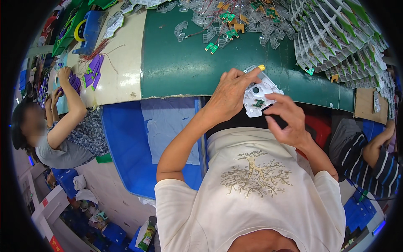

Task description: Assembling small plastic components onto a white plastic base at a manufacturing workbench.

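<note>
Two bare hands are on one piece here: a white, irregularly shaped plastic shell (262, 89) with a round dark hole in it. It's held up at the near edge of the dark green surface (176, 73), with its lower end out over the person's lap. The left hand (231, 89) has it gripped by the upper left side, and something yellow shows at the tip of one finger. The right hand (291, 119) is at the lower right edge, thumb and fingers curved but apart, with nothing visible between them. Can't tell if those fingertips actually touch the plastic.

Inside the lower part of the shell sits a small green circuit board (258, 103). My read is that the step in hand is getting that board settled into its spot, but I can't see whether it's fully seated. Next move, I'd say, calls for the left hand to keep the shell steady while the right fingers press or nudge the board flat, minding any thin wires (too small to make out here).

Farther back on the surface there's a loose pile of clear plastic pieces (275, 38) mixed with more green boards (211, 48), and to the right a big stack of white shells with green edges (323, 40).
</note>
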